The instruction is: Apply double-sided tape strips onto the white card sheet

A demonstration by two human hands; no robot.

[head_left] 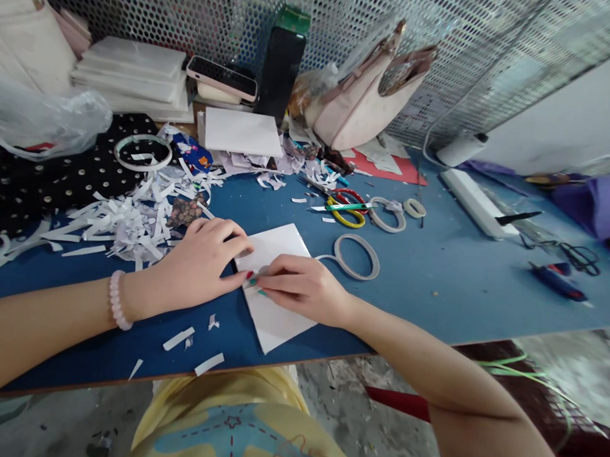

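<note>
A white rectangular piece of card or folded paper (276,327) lies at a slant on the blue table, close to its front edge. My left hand (198,258) rests at its left edge, fingers apart, with the thumb on the paper. Over the middle of the card, my right hand (303,288) is closed in a pinch, its fingertips meeting near the left thumb. A roll of narrow pale tape (357,257) lies flat just right of the card, and its loose strip runs under my right hand. What the fingertips pinch is mostly hidden; it appears to be this strip.
Paper scraps (130,222) are heaped at the left. Yellow-handled scissors (348,220) and another tape roll (388,215) lie behind the card. Farther back stand a white paper stack (243,132), a dark phone (283,71) and a pale handbag (359,110). A blue cutter-like tool (558,281) lies right.
</note>
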